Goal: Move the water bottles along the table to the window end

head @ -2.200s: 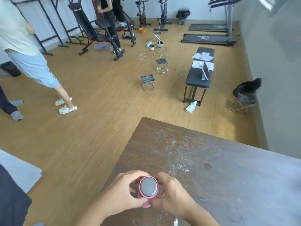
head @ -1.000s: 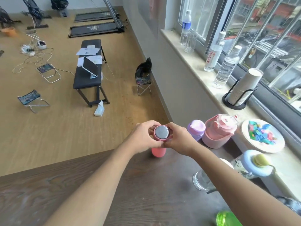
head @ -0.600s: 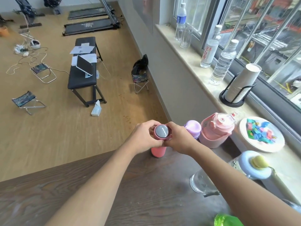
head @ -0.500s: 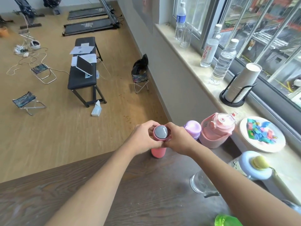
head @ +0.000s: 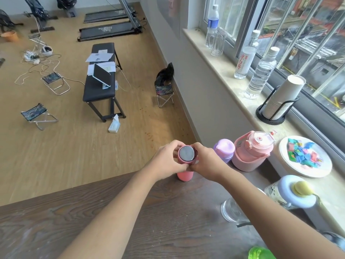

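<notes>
Your left hand [head: 168, 161] and right hand [head: 207, 163] both clasp the top of the slim pink cylindrical bottle with a grey metal cap [head: 185, 159], which stands upright at the far edge of the dark wood-grain counter [head: 168, 212]. A lilac-lidded bottle [head: 225, 152] stands just beside your right hand toward the window-side corner. The counter surface toward the near-left corner lies bare.
</notes>
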Demonstrator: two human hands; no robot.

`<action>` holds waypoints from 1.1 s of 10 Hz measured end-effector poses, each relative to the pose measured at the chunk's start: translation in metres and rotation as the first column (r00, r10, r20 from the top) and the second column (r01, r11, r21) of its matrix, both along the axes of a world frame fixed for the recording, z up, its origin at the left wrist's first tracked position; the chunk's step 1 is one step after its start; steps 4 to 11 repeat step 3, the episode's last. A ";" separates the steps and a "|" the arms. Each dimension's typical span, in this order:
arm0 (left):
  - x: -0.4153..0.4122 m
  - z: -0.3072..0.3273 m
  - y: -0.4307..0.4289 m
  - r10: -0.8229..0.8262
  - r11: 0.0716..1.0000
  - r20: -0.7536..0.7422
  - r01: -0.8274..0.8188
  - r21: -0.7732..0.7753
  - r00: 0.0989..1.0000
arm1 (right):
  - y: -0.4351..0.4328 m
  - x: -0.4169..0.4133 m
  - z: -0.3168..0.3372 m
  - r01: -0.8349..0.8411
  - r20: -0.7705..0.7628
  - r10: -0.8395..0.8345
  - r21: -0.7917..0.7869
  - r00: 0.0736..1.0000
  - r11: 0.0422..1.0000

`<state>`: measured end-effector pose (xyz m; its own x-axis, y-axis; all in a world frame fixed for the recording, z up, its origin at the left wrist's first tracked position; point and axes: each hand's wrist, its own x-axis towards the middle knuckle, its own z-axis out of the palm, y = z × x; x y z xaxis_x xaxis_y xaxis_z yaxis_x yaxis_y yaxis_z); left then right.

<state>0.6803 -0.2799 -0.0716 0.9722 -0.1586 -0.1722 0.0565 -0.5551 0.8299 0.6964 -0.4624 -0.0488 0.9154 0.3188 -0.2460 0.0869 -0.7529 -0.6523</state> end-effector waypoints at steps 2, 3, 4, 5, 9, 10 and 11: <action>-0.045 0.016 0.028 0.126 0.989 -0.012 -0.127 -0.071 0.992 | -0.025 -0.038 0.033 0.029 0.081 -0.028 -0.014 0.996 0.999; -0.122 0.015 0.046 0.210 0.974 -0.055 -0.214 -0.076 0.976 | -0.061 -0.088 0.056 0.089 0.179 -0.098 0.057 0.979 0.994; -0.122 0.015 0.046 0.210 0.974 -0.055 -0.214 -0.076 0.976 | -0.061 -0.088 0.056 0.089 0.179 -0.098 0.057 0.979 0.994; -0.122 0.015 0.046 0.210 0.974 -0.055 -0.214 -0.076 0.976 | -0.061 -0.088 0.056 0.089 0.179 -0.098 0.057 0.979 0.994; -0.122 0.015 0.046 0.210 0.974 -0.055 -0.214 -0.076 0.976 | -0.061 -0.088 0.056 0.089 0.179 -0.098 0.057 0.979 0.994; -0.122 0.015 0.046 0.210 0.974 -0.055 -0.214 -0.076 0.976 | -0.061 -0.088 0.056 0.089 0.179 -0.098 0.057 0.979 0.994; -0.122 0.015 0.046 0.210 0.974 -0.055 -0.214 -0.076 0.976 | -0.061 -0.088 0.056 0.089 0.179 -0.098 0.057 0.979 0.994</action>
